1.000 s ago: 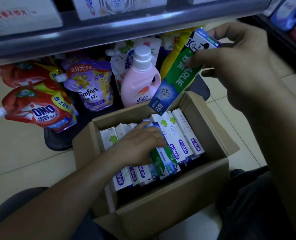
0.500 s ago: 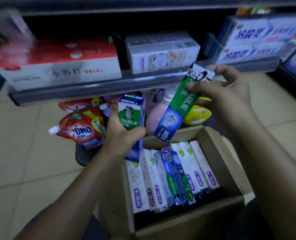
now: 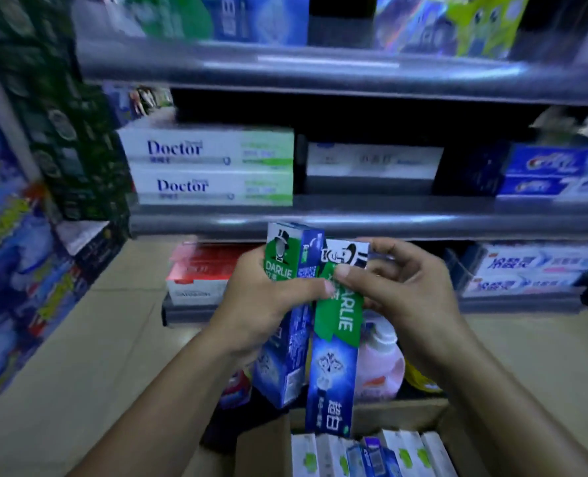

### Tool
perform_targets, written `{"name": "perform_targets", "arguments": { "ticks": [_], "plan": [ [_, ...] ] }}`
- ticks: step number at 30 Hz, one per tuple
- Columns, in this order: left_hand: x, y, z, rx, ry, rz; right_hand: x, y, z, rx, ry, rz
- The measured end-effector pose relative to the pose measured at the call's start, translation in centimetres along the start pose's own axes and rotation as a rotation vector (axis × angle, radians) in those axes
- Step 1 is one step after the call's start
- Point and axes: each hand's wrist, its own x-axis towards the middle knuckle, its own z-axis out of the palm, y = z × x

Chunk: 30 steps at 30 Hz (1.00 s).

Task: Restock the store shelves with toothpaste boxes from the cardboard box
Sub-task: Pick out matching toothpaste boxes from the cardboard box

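Observation:
Two green-and-blue Darlie toothpaste boxes stand upright side by side in front of the shelves. My left hand [image 3: 268,304] grips the left Darlie box [image 3: 285,339], its thumb reaching across to the right one. My right hand [image 3: 402,290] pinches the right Darlie box [image 3: 335,356] near its top. Below them, the open cardboard box [image 3: 261,449] holds several white toothpaste boxes [image 3: 371,454]. The shelf [image 3: 354,215] behind carries white Doctor toothpaste boxes [image 3: 213,166] and blue ones [image 3: 554,173].
A pink bottle [image 3: 382,366] stands on the floor behind the held boxes. Red-and-white boxes [image 3: 199,273] and more white ones [image 3: 526,270] fill the lower shelf. A dark green carton stack [image 3: 65,125] and blue packages [image 3: 7,270] stand at the left. Tiled floor lies to the left.
Both hands have risen and come together, so the two Darlie boxes now stand side by side. The view has tilted up, showing higher shelves and less of the cardboard box.

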Motion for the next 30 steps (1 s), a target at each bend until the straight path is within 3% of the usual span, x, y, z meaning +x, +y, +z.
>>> {"name": "perform_targets", "arguments": {
  "ticks": [4, 8, 12, 15, 19, 24, 30],
  "plan": [
    [0.0, 2.8, -1.6, -0.085, 0.114, 0.045, 0.0, -1.0, 1.3, -0.068, -0.192, 0.082],
    [0.6, 5.6, -3.2, -0.204, 0.405, 0.12, -0.7, -0.5, 1.7, -0.096, -0.343, 0.2],
    [1.2, 7.2, -4.1, -0.303, 0.57, 0.179, -0.3, -0.5, 2.6, -0.012, -0.196, 0.17],
    [1.1, 8.8, -5.2, -0.288, 0.543, 0.218, 0.5, -2.3, 3.5, 0.01, -0.079, 0.052],
    [0.5, 12.2, -7.5, -0.114, 0.343, 0.347, 2.1, -6.4, 4.4, -0.019, -0.038, -0.16],
    [1.1, 17.6, -10.0, 0.197, 0.38, 0.402, 5.2, -11.8, 5.7, -0.092, -0.008, -0.432],
    [3.7, 23.8, -10.7, 0.392, 0.363, 0.402, 11.4, -16.5, 7.9, -0.307, 0.132, -0.68]
  ]
}}
